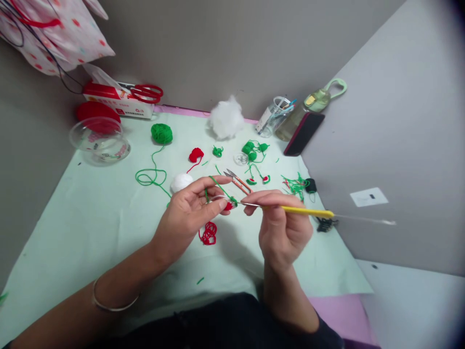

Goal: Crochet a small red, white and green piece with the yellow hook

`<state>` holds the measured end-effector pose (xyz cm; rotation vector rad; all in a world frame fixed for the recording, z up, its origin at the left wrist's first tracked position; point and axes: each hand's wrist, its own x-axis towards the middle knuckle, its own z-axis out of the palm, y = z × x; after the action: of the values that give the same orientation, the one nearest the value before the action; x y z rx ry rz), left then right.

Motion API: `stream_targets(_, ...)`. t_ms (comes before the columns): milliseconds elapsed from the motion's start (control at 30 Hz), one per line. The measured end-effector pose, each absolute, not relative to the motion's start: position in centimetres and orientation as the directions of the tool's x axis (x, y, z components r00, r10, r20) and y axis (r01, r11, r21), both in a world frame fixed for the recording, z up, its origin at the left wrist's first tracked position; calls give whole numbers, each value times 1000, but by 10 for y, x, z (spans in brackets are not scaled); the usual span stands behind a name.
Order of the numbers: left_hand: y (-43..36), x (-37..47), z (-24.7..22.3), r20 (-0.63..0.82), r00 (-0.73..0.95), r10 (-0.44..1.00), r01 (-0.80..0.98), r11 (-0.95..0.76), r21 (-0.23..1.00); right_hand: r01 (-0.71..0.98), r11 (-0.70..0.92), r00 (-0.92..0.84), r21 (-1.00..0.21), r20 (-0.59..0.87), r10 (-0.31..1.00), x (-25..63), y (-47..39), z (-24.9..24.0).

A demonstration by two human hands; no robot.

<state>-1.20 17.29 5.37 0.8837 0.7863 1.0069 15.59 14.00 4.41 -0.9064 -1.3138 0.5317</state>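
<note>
Left hand (189, 208) pinching the crochet piece (229, 204), red, white and green, between thumb and fingers; the piece protrudes just right of the thumb tip, above the table (145, 271). Green yarn (218, 183) passes over the raised index finger. Right hand (281, 223) grasping the yellow hook (305, 211), its left tip at the piece's right edge. Far of the hands, small scissors (240, 184); nearer, a red yarn tangle (209, 233); far left, a green ball (162, 134).
</note>
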Motion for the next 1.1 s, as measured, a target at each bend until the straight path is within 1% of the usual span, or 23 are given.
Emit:
stream_targets(67,173,-12,54,-149,341,928,-365,277,889,70,516,231,-854,517,824,156,141,45)
stream_targets(133,172,-12,55,-150,349,925,-367,282,887,48,468,234,-882,466,853,155,140,46)
stream_targets(267,172,-12,53,-141,370,918,-383,289,877,62,456,232,-888,457,858,155,139,47)
stream_targets(467,173,-11,52,-185,424,887,-413,371,832,-47,389,236,-920,368,899,156,141,46)
stream_targets(600,173,-9,53,-189,438,879,-426,388,818,-75,400,230,-914,374,898,156,144,42)
stream_targets(1000,173,-10,51,-197,449,872,-430,403,808,-55,393,255,-918,367,894,157,144,39)
stream_targets(1100,173,-10,51,-200,466,862,-421,414,807,-27,427,243,-904,409,880,157,145,38)
